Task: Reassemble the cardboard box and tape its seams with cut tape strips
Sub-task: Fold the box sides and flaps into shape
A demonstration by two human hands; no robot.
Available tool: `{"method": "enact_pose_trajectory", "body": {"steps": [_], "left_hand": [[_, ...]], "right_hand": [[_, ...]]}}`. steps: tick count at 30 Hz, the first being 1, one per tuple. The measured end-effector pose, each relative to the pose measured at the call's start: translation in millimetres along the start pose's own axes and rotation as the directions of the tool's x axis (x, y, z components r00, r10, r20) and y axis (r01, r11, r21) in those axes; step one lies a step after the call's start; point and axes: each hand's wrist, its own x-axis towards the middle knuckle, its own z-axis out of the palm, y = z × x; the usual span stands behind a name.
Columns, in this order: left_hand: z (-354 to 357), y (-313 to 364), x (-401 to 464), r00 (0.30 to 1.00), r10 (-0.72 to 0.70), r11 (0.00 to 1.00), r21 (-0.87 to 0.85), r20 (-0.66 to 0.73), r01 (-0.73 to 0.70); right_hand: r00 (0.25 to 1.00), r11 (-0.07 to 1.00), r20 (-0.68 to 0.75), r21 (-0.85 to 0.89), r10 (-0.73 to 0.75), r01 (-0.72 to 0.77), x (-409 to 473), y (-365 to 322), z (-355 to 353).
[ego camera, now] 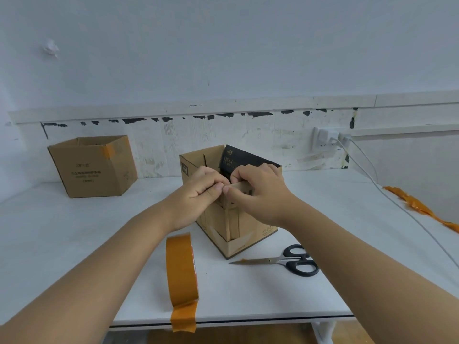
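Note:
A small open cardboard box [250, 234] stands on the white table [74, 232], one corner toward me, with a black flap at its far side. My left hand [198, 192] and my right hand [258, 189] meet at the top of the near corner, and both pinch the box's upper edge there with thumb and curled fingers. A roll of orange-brown tape [181, 269] stands on edge in front of the box, its loose end hanging over the table's front edge. Black-handled scissors [285, 261] lie shut to the right of the roll.
A larger cardboard box [94, 167] with orange tape on one corner stands at the back left. A crumpled strip of used tape [419, 208] lies at the right edge. White cables [387, 194] run from a wall socket [327, 140] across the table's right side.

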Motion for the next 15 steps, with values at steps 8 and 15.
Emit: {"method": "enact_pose_trajectory", "body": {"steps": [8, 15], "left_hand": [[-2.2, 5.5, -1.7, 0.999, 0.05, 0.995, 0.085, 0.013, -0.051], [-2.9, 4.3, -0.1, 0.999, 0.052, 0.998, 0.027, -0.002, -0.052]], "right_hand": [[0.998, 0.999, 0.052, -0.009, -0.038, 0.038, 0.5, 4.8, -3.5], [0.993, 1.0, 0.115, -0.009, -0.016, 0.017, 1.3, 6.1, -7.2]]}}
